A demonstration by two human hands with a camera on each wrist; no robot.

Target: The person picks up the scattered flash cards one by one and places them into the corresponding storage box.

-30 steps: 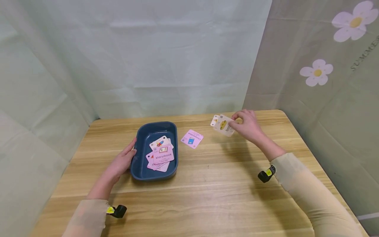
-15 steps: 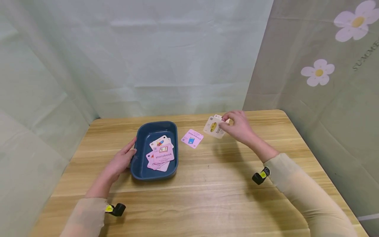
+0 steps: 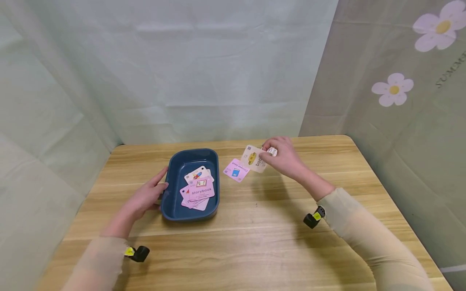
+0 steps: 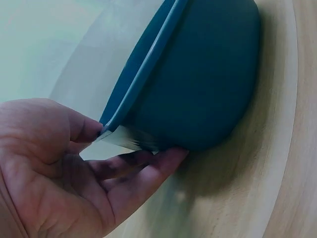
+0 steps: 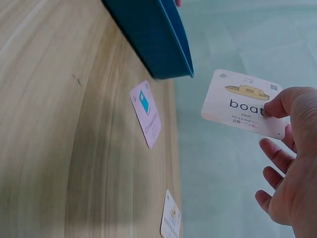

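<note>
A white card marked "boat" (image 3: 254,158) with a yellow boat picture is pinched between the thumb and index finger of my right hand (image 3: 283,155), above the table. In the right wrist view the "boat" card (image 5: 242,104) is raised while the other fingers curl loosely. My left hand (image 3: 147,197) grips the left side of a blue tray (image 3: 216,182), its fingers at the rim and outer wall in the left wrist view. Inside the tray lie several overlapping cards, a pink "storybook" card (image 3: 201,190) on top. A pink "Chinese book" card (image 3: 234,171) lies right of the tray.
Another white card (image 3: 272,151) lies on the wooden table (image 3: 255,242), partly hidden behind my right hand. Pale cloth (image 3: 218,81) stands behind the table's back edge. Flowered cloth (image 3: 393,89) hangs at the right.
My right hand has moved left with the "boat" card, which now overlaps the corner of the "Chinese book" card in the head view. My left hand and the tray stay about where they were.
</note>
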